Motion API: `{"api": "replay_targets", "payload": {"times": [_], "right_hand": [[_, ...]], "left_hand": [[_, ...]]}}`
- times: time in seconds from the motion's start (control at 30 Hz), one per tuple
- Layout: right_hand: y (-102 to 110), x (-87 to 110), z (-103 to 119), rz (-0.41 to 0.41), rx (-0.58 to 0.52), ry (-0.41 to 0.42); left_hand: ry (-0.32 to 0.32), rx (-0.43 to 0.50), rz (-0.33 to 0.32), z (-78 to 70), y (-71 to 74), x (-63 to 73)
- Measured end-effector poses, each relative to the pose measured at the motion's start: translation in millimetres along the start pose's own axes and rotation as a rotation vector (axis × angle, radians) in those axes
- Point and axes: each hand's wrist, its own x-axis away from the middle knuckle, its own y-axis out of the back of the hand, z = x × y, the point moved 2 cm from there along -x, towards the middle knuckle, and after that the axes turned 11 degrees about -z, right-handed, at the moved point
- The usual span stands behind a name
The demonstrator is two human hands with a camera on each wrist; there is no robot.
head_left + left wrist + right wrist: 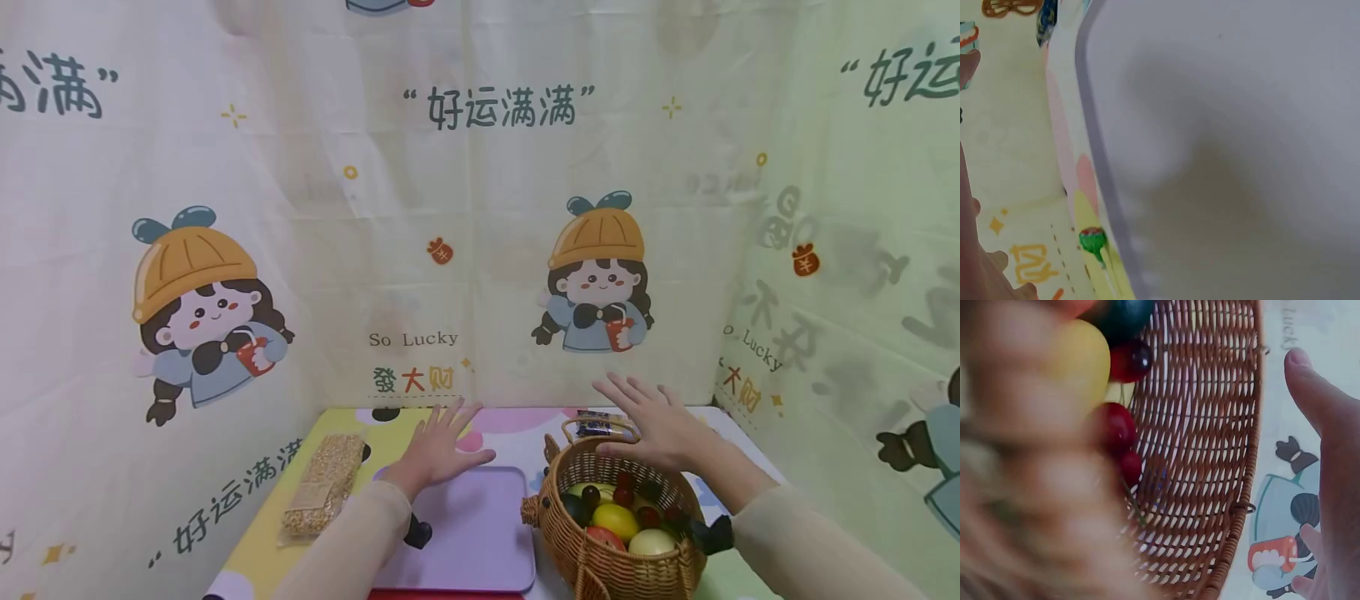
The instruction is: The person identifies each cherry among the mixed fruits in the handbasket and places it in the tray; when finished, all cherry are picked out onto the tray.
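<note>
Presently both hands are spread wide, fingers straight: the left hand [437, 450] above the far part of the lilac tray [487, 533], the right hand [656, 429] over the far side of the wicker basket [630, 575]. Below the right hand, that basket holds a yellow fruit [615, 522] and dark red cherries [1116, 425], among others. Left of the left hand, 1 bag of grain [327, 479] lies on the desk [258, 554]; near that hand, beyond the tray's edge, lies 1 green lollipop [1093, 240]. Just past the right hand is a packet [592, 421].
</note>
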Motion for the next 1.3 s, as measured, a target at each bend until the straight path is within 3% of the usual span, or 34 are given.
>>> {"api": "replay_targets", "payload": {"times": [0.23, 0.47, 0.7, 0.87, 0.97, 1.13, 1.3], "right_hand": [[6, 22.9, 7, -0.038, -0.182, -0.08], [11, 58.0, -1, 0.013, -0.446, -0.229], [3, 94.7, -10, 0.044, -0.608, -0.298], [-10, 117.9, -25, 0.071, -0.954, -0.342], [-18, 131.1, -32, 0.061, -1.102, -0.366], [-34, 149.4, -43, -0.003, -1.158, -0.354], [-55, 165.1, -51, -0.019, -1.215, -0.417]], "left_hand": [[-0.03, 0.089, -0.039, -4.1, -9.7, 18.4], [-0.008, 0.259, -0.03, -16.7, -14.8, 35.7], [-0.028, 0.436, -0.01, -46.9, -7.1, 46.9], [-0.051, 0.57, 0.03, -73.0, -2.1, 52.9], [-0.079, 0.613, 0.047, -89.0, 1.5, 54.3], [-0.126, 0.655, 0.077, -112.5, 8.4, 54.4], [-0.157, 0.704, 0.107, -132.4, 9.8, 48.9]]}}
